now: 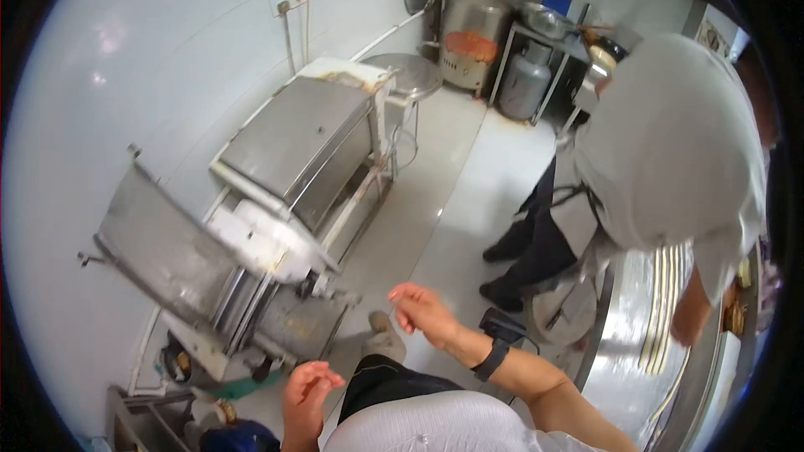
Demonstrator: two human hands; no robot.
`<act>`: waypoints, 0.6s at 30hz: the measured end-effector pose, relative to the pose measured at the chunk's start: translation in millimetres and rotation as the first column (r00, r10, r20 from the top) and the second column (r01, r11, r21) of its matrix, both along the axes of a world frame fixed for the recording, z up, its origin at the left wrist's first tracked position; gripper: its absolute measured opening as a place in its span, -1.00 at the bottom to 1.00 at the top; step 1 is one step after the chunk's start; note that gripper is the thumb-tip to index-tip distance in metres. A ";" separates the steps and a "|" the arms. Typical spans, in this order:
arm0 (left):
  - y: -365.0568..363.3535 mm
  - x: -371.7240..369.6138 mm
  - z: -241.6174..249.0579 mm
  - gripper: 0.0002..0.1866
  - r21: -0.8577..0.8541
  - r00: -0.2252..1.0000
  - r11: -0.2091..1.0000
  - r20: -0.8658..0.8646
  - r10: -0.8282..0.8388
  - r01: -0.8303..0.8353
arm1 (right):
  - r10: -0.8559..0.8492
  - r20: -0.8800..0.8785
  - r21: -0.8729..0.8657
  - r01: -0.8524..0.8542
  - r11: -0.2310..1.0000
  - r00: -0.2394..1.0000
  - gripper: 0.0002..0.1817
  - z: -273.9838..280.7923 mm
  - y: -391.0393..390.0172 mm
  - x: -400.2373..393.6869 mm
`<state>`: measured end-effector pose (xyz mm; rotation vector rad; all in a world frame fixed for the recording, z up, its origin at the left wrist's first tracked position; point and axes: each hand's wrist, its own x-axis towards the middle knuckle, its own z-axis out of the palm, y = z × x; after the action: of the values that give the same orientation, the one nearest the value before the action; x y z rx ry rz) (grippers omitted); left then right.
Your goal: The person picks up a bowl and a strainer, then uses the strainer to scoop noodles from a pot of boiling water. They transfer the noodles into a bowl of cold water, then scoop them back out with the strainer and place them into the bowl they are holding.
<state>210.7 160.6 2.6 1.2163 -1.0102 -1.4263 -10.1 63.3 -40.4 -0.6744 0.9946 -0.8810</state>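
My left hand (308,398) is low in the view, in front of my body, fingers loosely bent and nothing visible in it. Ahead of my body is my right hand (423,314), slightly curled with thumb and fingers apart, also holding nothing I can see; a black band (492,360) circles that wrist. Both hands hang in the air, touching nothing. Nearest to them on the left stands a metal machine with rollers (239,310) and a sloping steel tray (167,243). Behind it is a box-shaped machine with a steel lid (293,138).
At right a co-worker in a light shirt (670,142) leans over a steel table (607,377) bearing long pale strips (662,310), apparently dough. Farther back are a round steel stool (406,75), a large steel drum (473,33) and a gas cylinder (526,79). Pale tiles (452,176) cover the floor.
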 end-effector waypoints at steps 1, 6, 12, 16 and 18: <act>-24.2 -7.4 -4.4 -0.77 0.008 0.998 0.998 0.038 0.058 -0.058 | -0.009 -0.024 -0.016 0.008 1.000 1.000 -0.90 -0.9 -25.0 -7.8; -155.2 -46.2 6.7 -0.78 -0.130 0.983 0.989 0.177 -0.042 0.065 | 0.140 -0.165 -0.017 -0.145 0.989 0.976 -0.88 8.7 -151.0 -63.0; -293.5 -97.3 28.9 -0.73 -0.199 0.934 0.975 0.322 0.157 -0.096 | 0.011 -0.259 -0.075 -0.031 0.997 0.966 -0.84 16.2 -290.4 -156.1; -381.9 -157.1 32.5 -0.71 -0.120 0.980 0.992 0.189 0.055 -0.032 | -0.090 -0.237 -0.048 0.080 0.996 0.967 -0.84 -17.1 -369.4 -227.7; -430.7 -195.8 30.3 -0.72 -0.102 0.973 0.995 0.229 0.017 0.007 | -0.115 -0.256 0.042 0.131 0.991 0.960 -0.85 -37.4 -409.6 -268.7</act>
<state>14.8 -270.1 32.9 1.3285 -1.2218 -1.2327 -278.8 -346.4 -77.8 -0.6920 1.2987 -0.8844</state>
